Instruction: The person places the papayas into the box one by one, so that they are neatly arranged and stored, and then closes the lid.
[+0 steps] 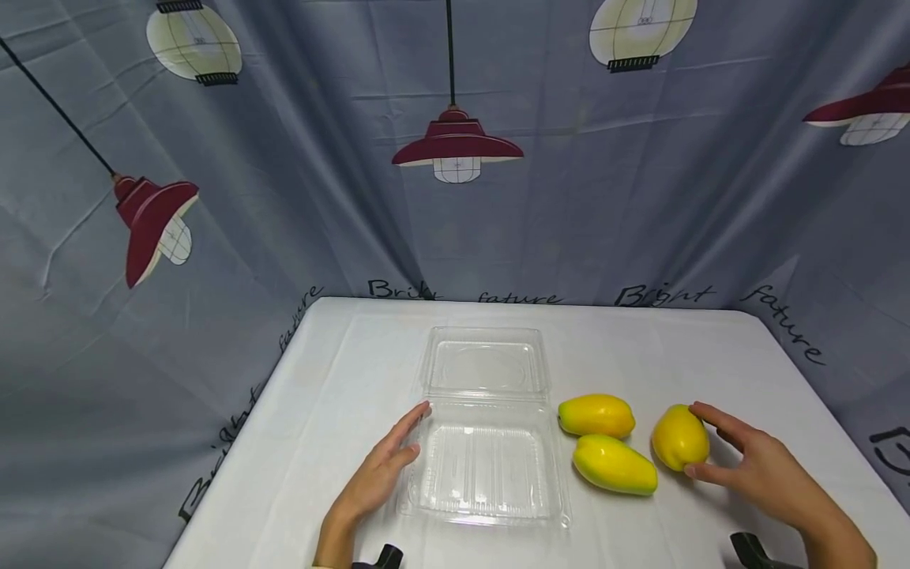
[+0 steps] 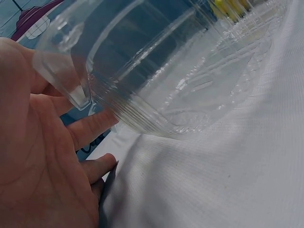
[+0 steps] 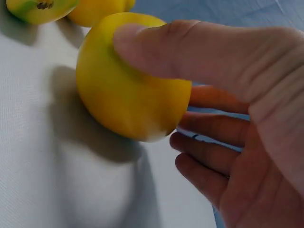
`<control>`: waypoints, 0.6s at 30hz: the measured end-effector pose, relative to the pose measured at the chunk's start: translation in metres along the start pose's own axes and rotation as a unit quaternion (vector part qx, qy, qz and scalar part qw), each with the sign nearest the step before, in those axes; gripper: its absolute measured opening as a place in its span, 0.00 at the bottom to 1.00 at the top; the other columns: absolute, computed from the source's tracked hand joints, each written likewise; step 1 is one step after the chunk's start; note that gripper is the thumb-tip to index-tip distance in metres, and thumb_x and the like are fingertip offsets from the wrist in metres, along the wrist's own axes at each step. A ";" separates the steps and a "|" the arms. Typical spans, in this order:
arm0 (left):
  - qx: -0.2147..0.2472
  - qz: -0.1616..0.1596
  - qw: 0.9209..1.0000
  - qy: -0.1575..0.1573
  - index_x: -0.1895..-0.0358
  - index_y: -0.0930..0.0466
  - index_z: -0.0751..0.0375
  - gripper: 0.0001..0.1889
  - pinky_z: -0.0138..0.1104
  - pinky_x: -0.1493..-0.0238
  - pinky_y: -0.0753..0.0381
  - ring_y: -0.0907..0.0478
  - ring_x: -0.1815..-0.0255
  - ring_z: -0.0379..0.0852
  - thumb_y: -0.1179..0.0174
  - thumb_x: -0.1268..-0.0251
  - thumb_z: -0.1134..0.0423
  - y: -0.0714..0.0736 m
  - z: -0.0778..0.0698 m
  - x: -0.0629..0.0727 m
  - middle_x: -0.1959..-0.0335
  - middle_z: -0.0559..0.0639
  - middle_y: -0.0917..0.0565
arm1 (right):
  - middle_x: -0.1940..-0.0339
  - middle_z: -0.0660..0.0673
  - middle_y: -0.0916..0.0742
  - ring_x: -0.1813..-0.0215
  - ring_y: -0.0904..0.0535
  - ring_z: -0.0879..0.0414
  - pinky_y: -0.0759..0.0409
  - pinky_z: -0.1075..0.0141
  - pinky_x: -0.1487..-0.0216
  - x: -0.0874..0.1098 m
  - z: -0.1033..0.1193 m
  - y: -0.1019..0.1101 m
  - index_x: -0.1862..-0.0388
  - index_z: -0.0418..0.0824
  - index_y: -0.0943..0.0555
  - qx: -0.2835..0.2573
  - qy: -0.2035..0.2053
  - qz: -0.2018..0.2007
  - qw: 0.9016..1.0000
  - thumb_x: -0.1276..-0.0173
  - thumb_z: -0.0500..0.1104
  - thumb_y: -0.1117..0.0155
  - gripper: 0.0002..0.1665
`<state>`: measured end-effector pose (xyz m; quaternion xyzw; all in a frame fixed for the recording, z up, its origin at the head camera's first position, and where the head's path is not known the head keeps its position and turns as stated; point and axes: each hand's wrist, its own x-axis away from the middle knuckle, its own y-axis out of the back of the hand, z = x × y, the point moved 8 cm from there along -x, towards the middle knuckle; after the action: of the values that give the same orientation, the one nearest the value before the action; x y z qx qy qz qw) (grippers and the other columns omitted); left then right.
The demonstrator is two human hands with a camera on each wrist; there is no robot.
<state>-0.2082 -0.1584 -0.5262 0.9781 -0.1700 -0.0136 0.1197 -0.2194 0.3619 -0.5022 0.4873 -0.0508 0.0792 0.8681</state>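
L hand [image 1: 380,474] is lying flat w/ fingers straight, touching left edge of clear box [image 1: 486,466], which is sitting open at table [image 1: 341,379] centre, lid folded back. R hand [image 1: 757,466] is grasping a mango [image 1: 680,437], thumb and fingers curling round it. Two more mangoes [image 1: 614,464] [image 1: 596,415] are lying btw box and held one. Lamp-print curtain [image 1: 455,150] is hanging behind.

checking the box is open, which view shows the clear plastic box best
The head view: the whole clear plastic box lies open on the table, lid flat behind the tray. The left wrist view shows only a blurred close-up of its edge beside the left hand. The right wrist view misses it.
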 end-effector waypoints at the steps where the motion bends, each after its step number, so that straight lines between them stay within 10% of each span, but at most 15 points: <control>1: 0.000 0.000 1.000 0.000 0.10 0.44 0.45 0.34 0.61 0.10 0.59 0.56 0.06 0.55 0.55 0.14 0.66 0.000 0.000 0.000 0.09 0.48 0.42 | 0.17 0.18 0.34 0.25 0.34 0.12 0.28 0.21 0.32 -0.001 0.001 0.000 0.13 0.31 0.40 -0.001 0.001 -0.004 1.000 0.38 0.62 0.15 0.67; 8: -0.001 -0.001 1.000 0.008 0.10 0.44 0.43 0.35 0.57 0.10 0.57 0.54 0.06 0.52 0.54 0.15 0.66 0.000 0.001 0.000 0.09 0.46 0.41 | 0.18 0.22 0.31 0.23 0.32 0.17 0.24 0.35 0.31 -0.004 0.004 -0.005 0.15 0.33 0.38 -0.027 0.009 -0.020 0.999 0.39 0.66 0.16 0.67; 18: -0.014 0.004 1.000 0.001 0.10 0.45 0.45 0.34 0.56 0.09 0.57 0.55 0.06 0.53 0.54 0.14 0.65 0.001 -0.001 -0.001 0.09 0.48 0.42 | 0.17 0.20 0.32 0.26 0.32 0.13 0.28 0.18 0.38 0.012 0.013 0.017 0.10 0.38 0.42 -0.015 0.006 -0.074 0.997 0.37 0.66 0.17 0.69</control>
<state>-0.2093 -0.1587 -0.5252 0.9756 -0.1739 -0.0148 0.1330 -0.2109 0.3609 -0.4790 0.4766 -0.0104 0.0168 0.8789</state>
